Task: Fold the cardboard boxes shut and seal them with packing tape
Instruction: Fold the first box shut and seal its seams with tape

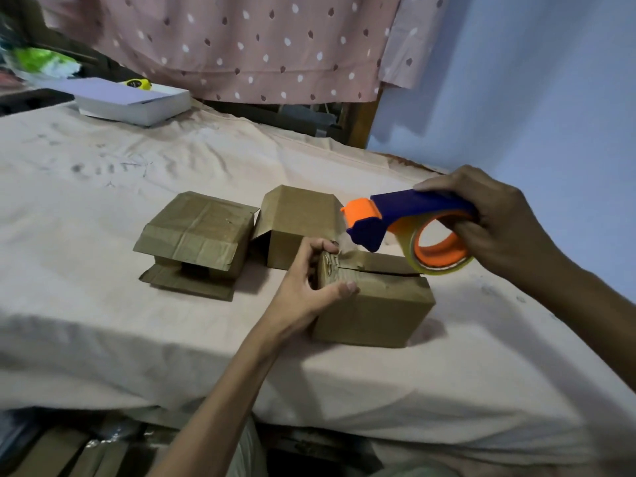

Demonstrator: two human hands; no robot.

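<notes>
Nearest cardboard box [373, 301] near front edge of cloth-covered table [103, 339]. Left hand [306, 280] pinches tape end onto box corner; right hand [495, 218] grips tape dispenser [409, 223]. Risks: tape lifts, top flaps gape, strip runs crooked.

Three cardboard boxes crowd the middle of the cloth-covered table [103, 339]. The nearest box [375, 304] has the left hand [306, 280] clamped on its 9 o'clock end and the tape dispenser [406, 228], gripped by the right hand [495, 222], hanging just over its top, so approach from above is blocked there. At its 11 o'clock stands a second box [296, 225], with only a narrow gap to the third box [196, 239] at 10 o'clock, whose flaps splay outward. A white box [134, 101] sits far off at 10 o'clock. Bare cloth lies open at 8 o'clock and 4 o'clock.
</notes>
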